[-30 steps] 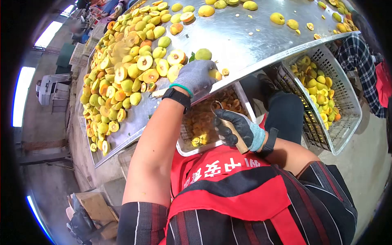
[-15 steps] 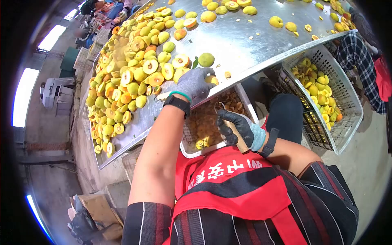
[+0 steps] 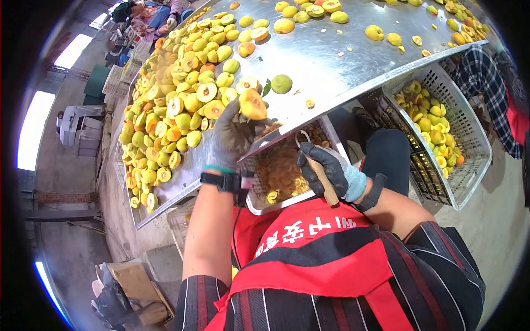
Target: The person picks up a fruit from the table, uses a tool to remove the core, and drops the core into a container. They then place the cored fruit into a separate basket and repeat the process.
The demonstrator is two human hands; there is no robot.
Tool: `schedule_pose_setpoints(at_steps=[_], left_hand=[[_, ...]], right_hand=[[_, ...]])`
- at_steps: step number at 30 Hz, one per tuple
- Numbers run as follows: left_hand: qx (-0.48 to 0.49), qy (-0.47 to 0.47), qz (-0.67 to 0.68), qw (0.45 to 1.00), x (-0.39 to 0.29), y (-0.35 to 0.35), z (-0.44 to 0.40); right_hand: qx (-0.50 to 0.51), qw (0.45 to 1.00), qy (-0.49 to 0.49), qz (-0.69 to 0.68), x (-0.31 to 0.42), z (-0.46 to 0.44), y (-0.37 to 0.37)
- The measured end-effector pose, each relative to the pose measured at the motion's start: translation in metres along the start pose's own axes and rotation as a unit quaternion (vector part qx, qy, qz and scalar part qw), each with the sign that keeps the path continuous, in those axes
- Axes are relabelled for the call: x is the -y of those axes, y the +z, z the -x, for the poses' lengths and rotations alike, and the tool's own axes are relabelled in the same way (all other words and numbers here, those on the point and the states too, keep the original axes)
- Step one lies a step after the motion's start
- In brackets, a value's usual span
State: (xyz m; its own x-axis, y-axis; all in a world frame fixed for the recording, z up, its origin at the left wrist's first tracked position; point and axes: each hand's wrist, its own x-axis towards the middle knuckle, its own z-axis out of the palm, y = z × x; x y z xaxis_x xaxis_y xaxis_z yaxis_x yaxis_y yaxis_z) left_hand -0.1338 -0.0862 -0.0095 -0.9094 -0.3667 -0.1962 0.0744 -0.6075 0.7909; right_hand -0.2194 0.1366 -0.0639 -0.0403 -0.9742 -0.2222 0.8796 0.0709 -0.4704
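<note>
My left hand [image 3: 233, 135], in a grey glove, holds a yellow peach half [image 3: 253, 105] up between thumb and fingers by the table's near edge. My right hand [image 3: 332, 175], in a dark glove with a light-blue cuff, is closed around the wooden handle of a pitting tool [image 3: 324, 185]. A curved metal loop at the tool's tip points up towards the table. Beneath my hands stands a white bin [image 3: 255, 205] with brown and yellow scraps inside. Left of the peach half lies a heap of halved peaches [image 3: 182, 105]; a greenish peach [image 3: 281, 84] sits nearby.
The metal table [image 3: 353, 66] slopes across the front, with scattered peaches farther back. A grey plastic crate [image 3: 469, 149] of peach pieces stands at the right below the table. Beside it is another person's checkered sleeve [image 3: 486, 83]. Cardboard [image 3: 132, 281] lies at lower left.
My left hand has drawn back to the left from the table edge and turned over, and now lifts the peach half. My right hand with the tool has barely moved.
</note>
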Motion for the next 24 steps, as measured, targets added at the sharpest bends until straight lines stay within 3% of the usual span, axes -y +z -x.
schedule_pose_setpoints(at_steps=[1,2,3,4,6,7,9,10,12,14,16,18,19,21,22,24], left_hand=[[0.024,-0.002,0.07,0.997,0.006,0.005,0.012],[0.047,-0.004,0.141,0.989,0.014,0.013,0.023],[-0.002,0.013,0.165,0.986,0.021,0.029,0.034],[0.004,0.0,0.168,0.986,0.028,0.028,0.042],[0.022,-0.01,0.215,0.976,0.036,0.033,0.051],[-0.033,0.011,0.199,0.979,0.039,0.04,0.055],[-0.069,0.02,0.166,0.983,0.041,0.053,0.06],[-0.104,0.025,0.131,0.986,0.04,0.057,0.063],[-0.051,0.008,0.123,0.991,0.036,0.052,0.072],[0.07,-0.016,0.196,0.978,0.034,0.045,0.078],[0.032,0.009,0.136,0.99,0.035,0.055,0.088],[-0.007,0.035,0.076,0.997,0.037,0.056,0.091],[-0.008,0.051,0.053,0.997,0.04,0.05,0.09],[-0.011,0.069,0.032,0.997,0.041,0.044,0.091],[0.0,0.051,0.103,0.993,0.039,0.042,0.091],[0.012,0.032,0.173,0.984,0.037,0.037,0.089]], right_hand=[[0.0,1.0,0.004,0.0,0.006,0.004,0.01],[-0.015,0.992,-0.044,0.116,0.013,0.006,0.022],[-0.03,0.968,-0.092,0.231,0.017,0.006,0.032],[-0.067,0.967,-0.036,0.245,0.019,0.004,0.039],[-0.082,0.893,-0.111,0.428,0.023,0.003,0.051],[-0.08,0.893,-0.107,0.43,0.022,0.001,0.051],[-0.061,0.792,-0.193,0.576,0.02,-0.005,0.05],[-0.06,0.792,-0.192,0.577,0.02,-0.006,0.052],[-0.047,0.741,-0.223,0.631,0.019,-0.007,0.054],[-0.056,0.766,-0.19,0.611,0.018,-0.007,0.057],[-0.065,0.789,-0.157,0.591,0.021,-0.005,0.065],[-0.094,0.874,-0.005,0.476,0.027,0.0,0.075],[-0.094,0.874,-0.004,0.478,0.023,-0.002,0.071],[-0.071,0.76,-0.196,0.616,0.015,-0.005,0.06],[-0.07,0.76,-0.195,0.616,0.015,-0.003,0.059],[0.011,0.614,-0.286,0.736,0.016,0.001,0.06]])
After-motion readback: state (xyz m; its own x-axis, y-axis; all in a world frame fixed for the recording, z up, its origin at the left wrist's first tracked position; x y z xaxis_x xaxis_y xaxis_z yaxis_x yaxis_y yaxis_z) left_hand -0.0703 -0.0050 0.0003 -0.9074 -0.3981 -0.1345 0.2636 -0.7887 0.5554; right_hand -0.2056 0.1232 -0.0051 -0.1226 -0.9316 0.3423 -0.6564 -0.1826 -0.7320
